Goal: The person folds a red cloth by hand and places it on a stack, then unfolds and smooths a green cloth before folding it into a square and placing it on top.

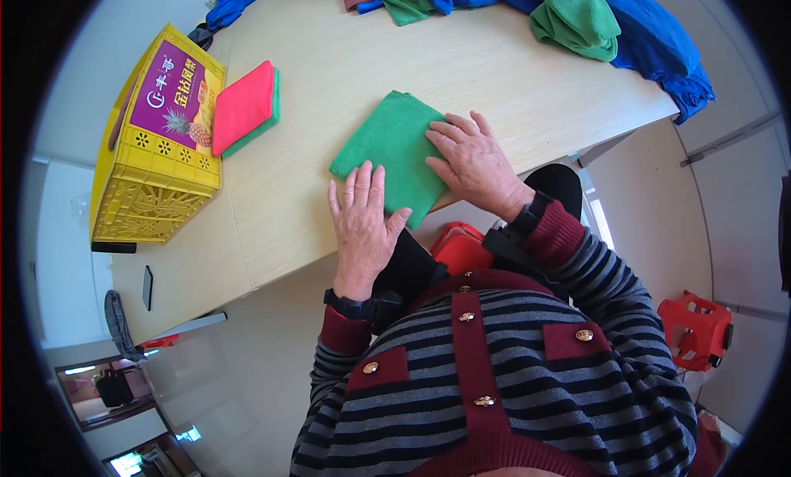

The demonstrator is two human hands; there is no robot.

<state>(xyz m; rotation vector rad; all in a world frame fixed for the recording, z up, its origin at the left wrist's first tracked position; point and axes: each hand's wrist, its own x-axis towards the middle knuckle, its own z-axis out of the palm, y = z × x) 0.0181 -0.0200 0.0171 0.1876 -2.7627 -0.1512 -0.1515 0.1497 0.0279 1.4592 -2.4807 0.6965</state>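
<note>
A green towel [391, 143], folded into a rough square, lies on the table in front of me, one corner hanging over the near edge. My left hand [362, 222] rests on its lower left side with fingers stretched out. On its right side lies my right hand [474, 160], the fingertips spread over the cloth's edge. Neither hand grips anything. To the left, a neat stack of folded towels [245, 106], red on top and green beneath, leans close to the yellow crate.
A yellow plastic crate [165, 164] with a purple label stands at the table's left. Crumpled blue cloths [651, 36] and a green cloth [574, 20] lie along the far edge. A dark phone-like slab [147, 287] is near the left corner. A red stool [695, 330] stands at right.
</note>
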